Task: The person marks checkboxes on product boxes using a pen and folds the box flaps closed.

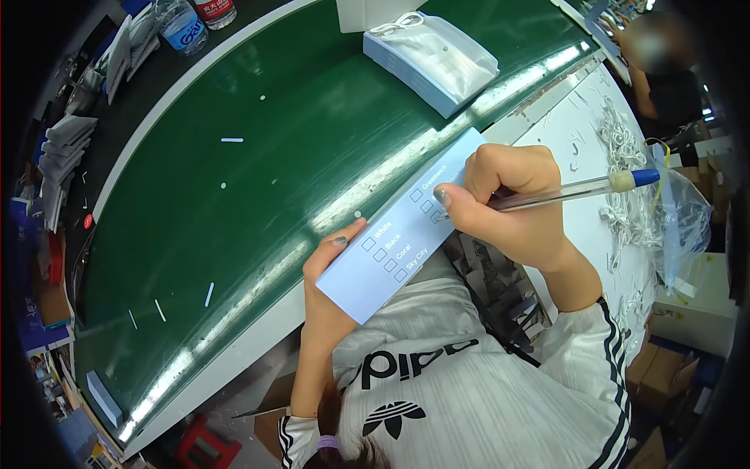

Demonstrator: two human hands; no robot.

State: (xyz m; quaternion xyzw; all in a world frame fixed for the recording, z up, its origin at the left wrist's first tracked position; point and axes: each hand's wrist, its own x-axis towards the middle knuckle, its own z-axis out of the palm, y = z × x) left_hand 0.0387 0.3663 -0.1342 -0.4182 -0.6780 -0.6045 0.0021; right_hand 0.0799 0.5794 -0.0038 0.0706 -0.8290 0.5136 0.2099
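Note:
A long pale-blue box (355, 277) is tilted in front of my body, over the near edge of the green conveyor belt. Its upward face has printed checkboxes beside words such as White, Black, Coral and Sky City. My left hand (324, 273) grips the box's lower left end, thumb along its far edge and the other fingers hidden underneath. In my right hand (516, 199) is a clear ballpoint pen (570, 193) with a blue end cap. The pen's tip meets the box face at one of the checkboxes in the upper group, partly covered by my fingers.
An open blue box (430, 59) holding a plastic-wrapped item and white cable stands at the belt's far side. White cables (621, 187) lie heaped on the white table at right, near a clear plastic bag (683, 223). A small blue box (104, 397) sits at lower left. Bottles (181, 27) stand beyond the belt.

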